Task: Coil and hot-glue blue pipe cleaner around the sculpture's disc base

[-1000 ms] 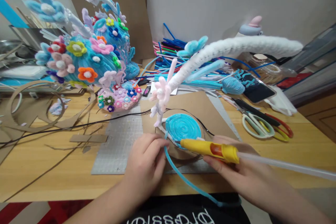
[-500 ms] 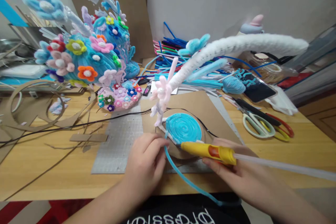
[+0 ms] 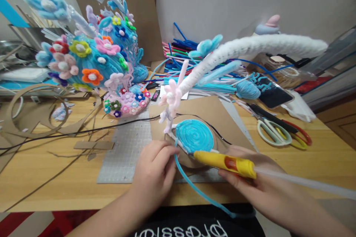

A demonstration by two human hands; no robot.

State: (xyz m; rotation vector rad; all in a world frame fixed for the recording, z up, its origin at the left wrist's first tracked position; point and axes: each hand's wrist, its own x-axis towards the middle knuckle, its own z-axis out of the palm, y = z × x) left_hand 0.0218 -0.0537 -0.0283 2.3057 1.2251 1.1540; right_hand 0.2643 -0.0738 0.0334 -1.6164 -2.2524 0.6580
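Observation:
In my right hand (image 3: 250,181) is a yellow hot glue gun (image 3: 226,163), a clear glue stick (image 3: 303,181) trailing from its back. Its nozzle points left at the lower edge of a blue spiral disc (image 3: 194,135) of coiled pipe cleaner. My left hand (image 3: 155,164) is closed, pinching a light blue pipe cleaner (image 3: 191,183) just left of the nozzle; the loose end curves down over the table edge. Beside the disc rises a stem with pink flowers (image 3: 172,96), joined to a long arched white stalk (image 3: 250,52) bearing a blue flower (image 3: 207,46).
A cardboard sheet (image 3: 236,129) lies on a grey cutting mat (image 3: 116,159). Scissors (image 3: 274,132) and a phone (image 3: 274,92) are at the right. Blue flower-covered pieces (image 3: 108,63) stand back left, and loose pipe cleaners (image 3: 180,66) pile up by the wall. A black cord (image 3: 83,132) crosses the table.
The glue gun in my right hand has shifted slightly right and down, its nozzle still by the disc's lower edge. My left hand stays nearly still on the pipe cleaner.

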